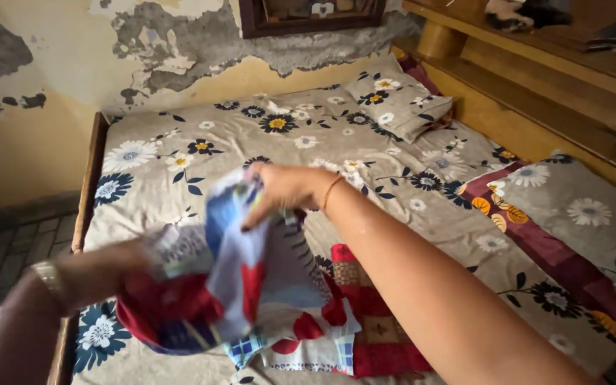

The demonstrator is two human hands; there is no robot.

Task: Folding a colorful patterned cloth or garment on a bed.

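Blue-and-red patterned cloth [233,264] pinched in right hand [279,189] fingers, blurred left hand [119,267] seemingly gripping it, above floral bedsheet [180,153].

Two hands lift a colourful cloth above a bed.
The right hand [279,189] pinches the blue, white and red cloth [237,271]; the blurred left hand [119,267] grips it lower, over the flowered bedsheet [201,142].

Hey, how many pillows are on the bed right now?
1. The pillow, in the same flowered fabric as the sheet, lies at the far right corner of the bed, by the wooden headboard. Another could be hidden under the folded blanket on the right.
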